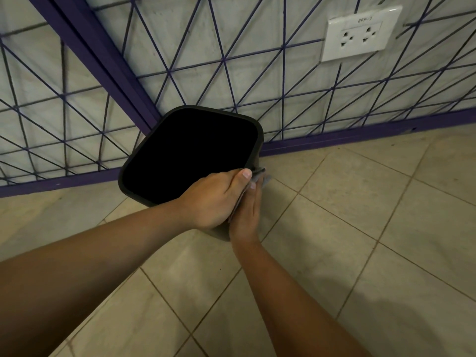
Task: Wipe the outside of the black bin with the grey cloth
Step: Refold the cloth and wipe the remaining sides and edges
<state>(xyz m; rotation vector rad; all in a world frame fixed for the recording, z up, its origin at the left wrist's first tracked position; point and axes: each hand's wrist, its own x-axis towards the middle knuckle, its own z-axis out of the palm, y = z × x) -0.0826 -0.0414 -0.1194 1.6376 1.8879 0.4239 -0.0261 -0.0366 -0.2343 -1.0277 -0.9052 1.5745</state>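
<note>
The black bin (258,140) stands on the tiled floor in the corner, its square mouth facing me. My left hand (213,199) grips the bin's near right rim, thumb on top near the corner. Just beside it, my right hand (246,215) lies flat against the bin's right outer wall, fingers straight, pressing the grey cloth (260,176) to it. Only a crumpled end of the cloth shows beyond my fingertips; the rest is hidden under the palm.
A purple metal grille (226,68) covers the wall behind the bin, with a thick purple post (103,57) at the corner. A white double socket (360,34) sits on the wall upper right. Beige floor tiles (360,228) spread to the right and toward me.
</note>
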